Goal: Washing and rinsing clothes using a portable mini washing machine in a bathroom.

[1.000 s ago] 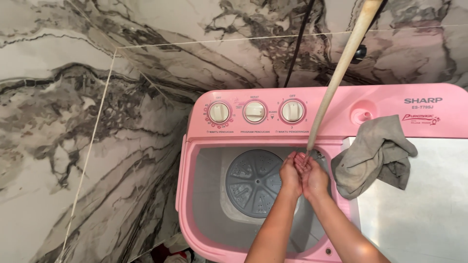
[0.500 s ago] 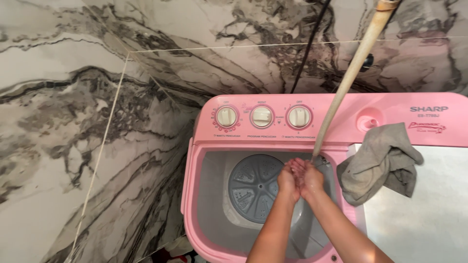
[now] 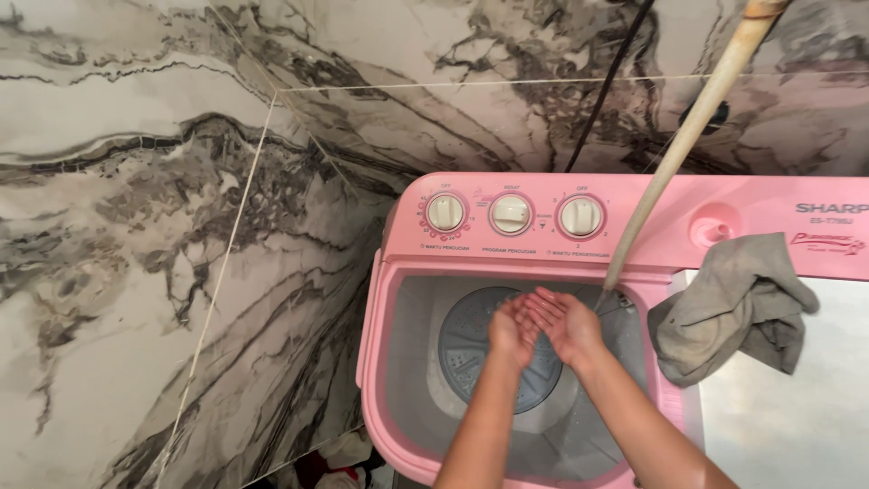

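Over the open tub of a pink twin-tub washing machine (image 3: 398, 272), my left hand (image 3: 510, 330) and my right hand (image 3: 561, 321) are held together, palms partly up and fingers spread, touching each other. Neither holds anything. A beige hose (image 3: 688, 140) comes down from the upper right and ends at the tub's rim just right of my right hand. Below my hands lies the grey pulsator disc (image 3: 471, 344) at the tub's bottom.
A crumpled grey cloth (image 3: 738, 308) lies on the white lid (image 3: 787, 426) at the right. Three cream dials (image 3: 511, 215) sit on the pink control panel. A black cable (image 3: 611, 81) runs down the marble-patterned wall. Cloth scraps lie on the floor at the bottom.
My hands have opened from a clasped rubbing pose and slid slightly left, away from the hose end. The view has shifted so the machine sits further right.
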